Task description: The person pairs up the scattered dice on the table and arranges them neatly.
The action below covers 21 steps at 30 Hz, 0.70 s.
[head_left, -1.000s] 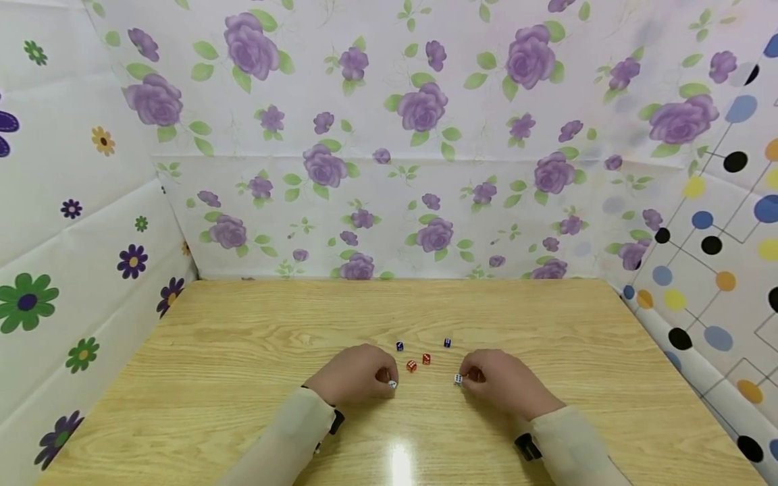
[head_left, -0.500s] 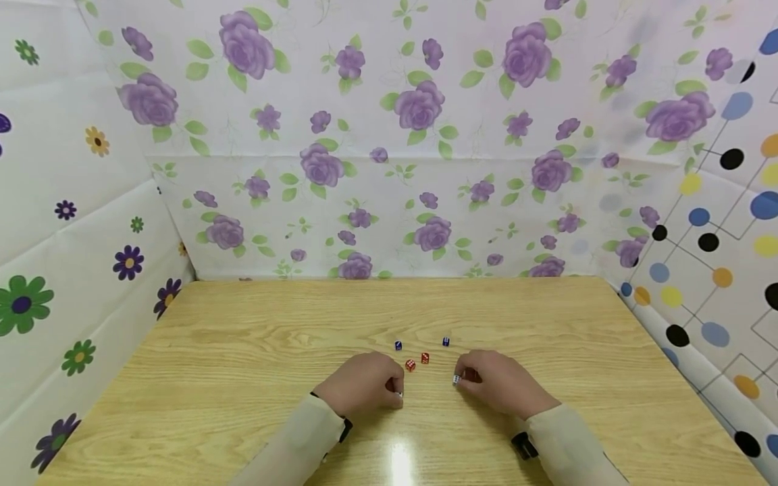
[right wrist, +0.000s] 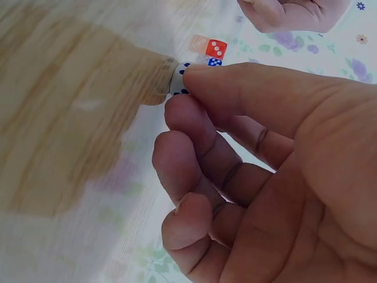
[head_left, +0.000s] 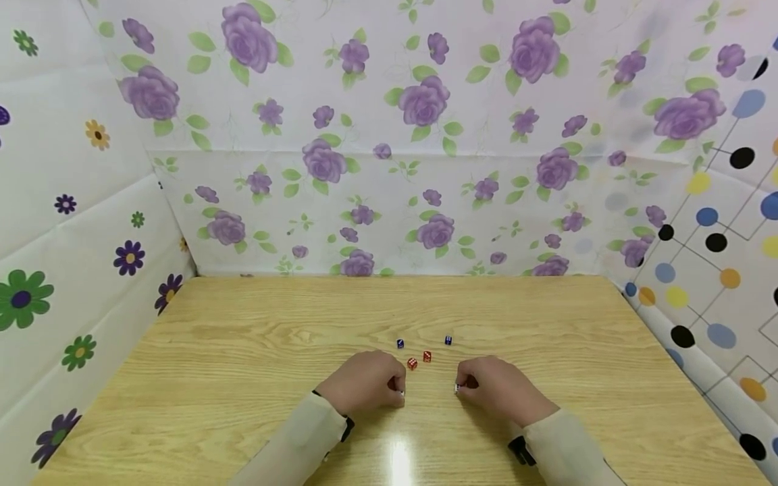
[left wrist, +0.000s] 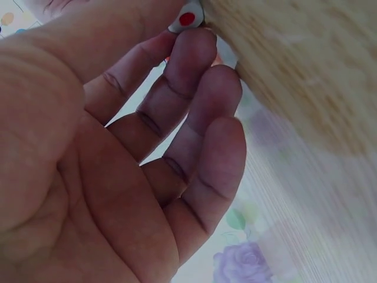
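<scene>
My left hand (head_left: 367, 385) pinches a white die between thumb and fingertips. In the left wrist view this die (left wrist: 188, 17) shows a red pip, and most of it hides behind the thumb. Opposite, my right hand (head_left: 503, 390) holds another white die (right wrist: 178, 78), dark blue pips showing, between thumb and index finger low over the table. Its other fingers curl loosely. Just beyond the hands lie two red dice, one (head_left: 412, 364) nearer the left hand and one (head_left: 427, 356) slightly farther back.
Behind the red dice are two blue dice, one (head_left: 400, 343) on the left and one (head_left: 448, 340) on the right. All rest on a wooden table (head_left: 273, 317). Floral cloth (head_left: 383, 182) rises along its back edge, with patterned sheets at both sides.
The left hand has shifted right and a little nearer the person with its die. The right hand has drawn its die slightly nearer too. The red and blue dice stay put.
</scene>
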{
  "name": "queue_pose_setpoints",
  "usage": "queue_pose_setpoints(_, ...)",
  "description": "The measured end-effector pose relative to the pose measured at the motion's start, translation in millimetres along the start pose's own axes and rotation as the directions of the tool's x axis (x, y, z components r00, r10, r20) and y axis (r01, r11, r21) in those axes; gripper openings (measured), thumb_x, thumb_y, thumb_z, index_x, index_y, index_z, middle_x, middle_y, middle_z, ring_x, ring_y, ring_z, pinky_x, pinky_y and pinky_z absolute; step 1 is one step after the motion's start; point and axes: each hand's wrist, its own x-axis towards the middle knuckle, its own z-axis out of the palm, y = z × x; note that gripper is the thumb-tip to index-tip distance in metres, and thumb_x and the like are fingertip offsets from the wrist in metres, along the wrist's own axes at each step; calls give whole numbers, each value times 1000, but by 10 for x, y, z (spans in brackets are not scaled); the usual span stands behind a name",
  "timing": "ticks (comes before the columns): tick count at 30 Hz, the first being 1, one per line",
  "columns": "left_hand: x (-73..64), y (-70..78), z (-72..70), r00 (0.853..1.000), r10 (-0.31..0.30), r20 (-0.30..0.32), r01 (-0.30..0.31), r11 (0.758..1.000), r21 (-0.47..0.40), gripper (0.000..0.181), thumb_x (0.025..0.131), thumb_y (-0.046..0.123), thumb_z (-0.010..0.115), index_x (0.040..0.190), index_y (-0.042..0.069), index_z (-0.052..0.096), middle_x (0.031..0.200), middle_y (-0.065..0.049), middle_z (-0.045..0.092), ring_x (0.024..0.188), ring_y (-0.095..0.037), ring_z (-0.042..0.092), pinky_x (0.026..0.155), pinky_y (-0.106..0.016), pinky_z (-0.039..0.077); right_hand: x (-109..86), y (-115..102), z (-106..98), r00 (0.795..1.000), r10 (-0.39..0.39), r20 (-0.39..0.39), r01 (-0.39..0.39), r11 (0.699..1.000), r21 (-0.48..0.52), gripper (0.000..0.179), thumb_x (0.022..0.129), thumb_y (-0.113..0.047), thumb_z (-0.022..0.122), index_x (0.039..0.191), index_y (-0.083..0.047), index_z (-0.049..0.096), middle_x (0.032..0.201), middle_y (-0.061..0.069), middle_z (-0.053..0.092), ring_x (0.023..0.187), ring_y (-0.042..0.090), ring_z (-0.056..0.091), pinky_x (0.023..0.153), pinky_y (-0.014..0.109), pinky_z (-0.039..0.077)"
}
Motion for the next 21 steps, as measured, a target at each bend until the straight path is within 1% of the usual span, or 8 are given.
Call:
queue_pose_setpoints(6, 5, 12, -13, 1000, -3, -2, 3, 1000, -5, 17, 83, 20, 73, 70, 27, 62, 68, 18, 56, 60, -1, 49, 60, -22, 43, -13, -28, -29, 1000, 0, -18, -1, 1000, -22, 12, 84, -21, 72, 77, -26, 63, 71, -19, 55, 61, 1, 46, 57, 25, 40)
queue_pose_setpoints(16, 11, 28, -10, 1000, -1, -2, 1, 1000, 23, 18, 82, 22, 74, 69, 27, 62, 67, 18, 55, 60, -1, 49, 60, -21, 43, -29, -31, -34, 999, -35, 5, 35, 999, 4, 14, 83, -19, 72, 75, -26, 63, 71, -18, 56, 62, 0, 47, 58, 25, 42)
queue_pose_setpoints(21, 14, 56, 32, 999, 30, 12, -31, 998, 54, 21, 80, 19, 73, 66, 28, 60, 66, 20, 54, 59, 0, 47, 60, -20, 42, -52, -37, 1, 996, -78, 37, 76, 996, 42, 15, 82, -18, 73, 74, -26, 63, 71, -18, 57, 63, -1, 48, 59, 25, 43)
